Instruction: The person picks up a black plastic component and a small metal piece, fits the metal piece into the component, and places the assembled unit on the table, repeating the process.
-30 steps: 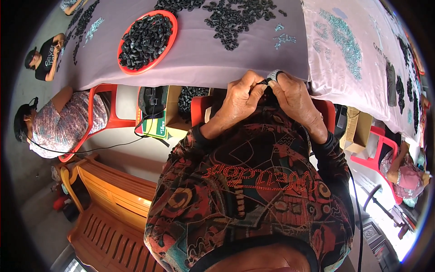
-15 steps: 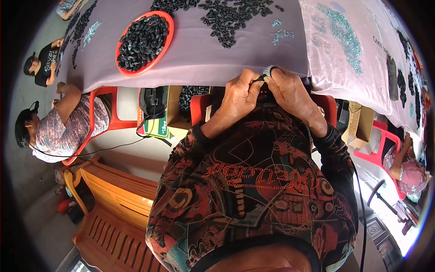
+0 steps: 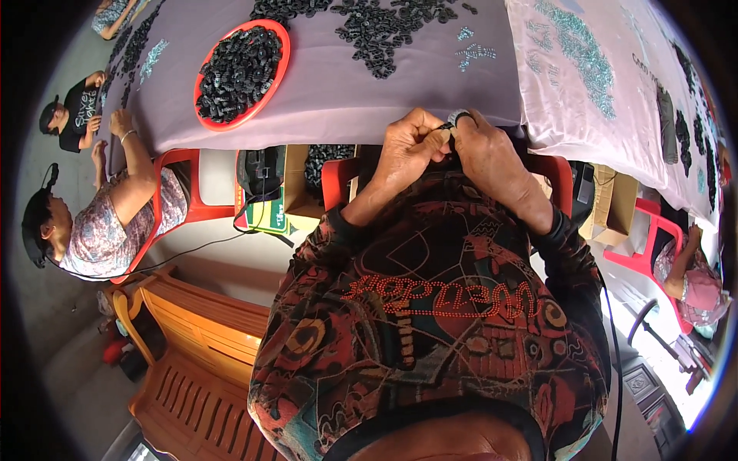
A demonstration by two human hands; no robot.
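At the table's near edge my two hands meet, their fingertips pinched together. My left hand (image 3: 409,146) is closed, with thumb and forefinger on a small black piece (image 3: 443,127). My right hand (image 3: 490,150) is closed on the same piece from the other side; a grey band (image 3: 459,117) shows at its forefinger. Fingers cover most of the piece, so its exact kind is unclear. Beyond my hands, to the left, a red basin (image 3: 285,58) holds a heap of similar-looking small black parts (image 3: 238,73).
Loose black parts (image 3: 377,38) and a few clear bluish pieces (image 3: 477,52) lie on the purple cloth. More bluish pieces (image 3: 576,54) are on the pink cloth at right. Cardboard boxes (image 3: 611,207) stand below. Co-workers sit left and right; a wooden bench (image 3: 200,323) stands behind left.
My fingers have shifted slightly around the black piece, the left thumb now nearer the right hand. At left, a co-worker's arm has reached forward to the table.
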